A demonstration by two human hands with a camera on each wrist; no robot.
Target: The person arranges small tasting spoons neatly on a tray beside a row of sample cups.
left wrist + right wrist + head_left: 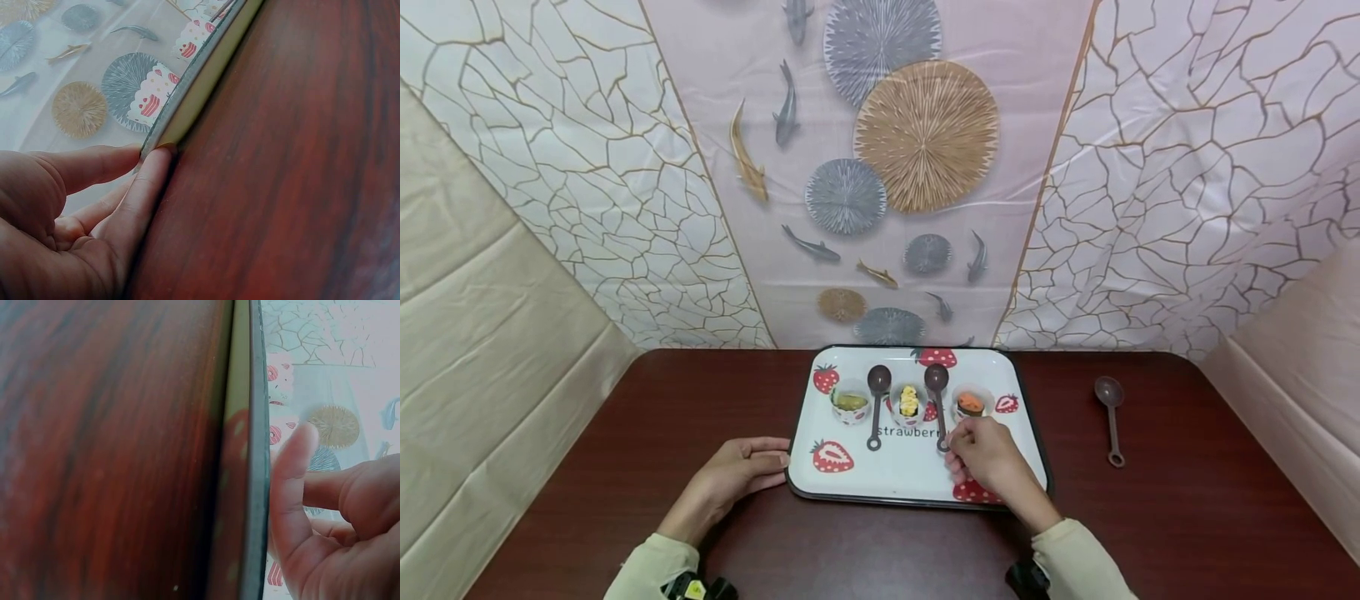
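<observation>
A white tray (895, 479) with strawberry prints and a dark rim lies on the table. At its left edge my left hand (737, 471) grips the rim between thumb and fingers, also seen in the left wrist view on the tray rim (194, 87). My right hand (988, 454) pinches at the handle end of a brown spoon (938, 408), bowl pointing away from me. Another brown spoon (877, 408) lies parallel to it. Three small printed cups stand in a row: one with green food (850, 402), one with yellow food (908, 402), one with orange-topped food (970, 404).
A third brown spoon (1111, 421) lies on the dark red-brown table (1150, 517), right of the tray. Patterned cloth (925, 275) hangs behind the table, and beige padded panels (482, 333) close off both sides.
</observation>
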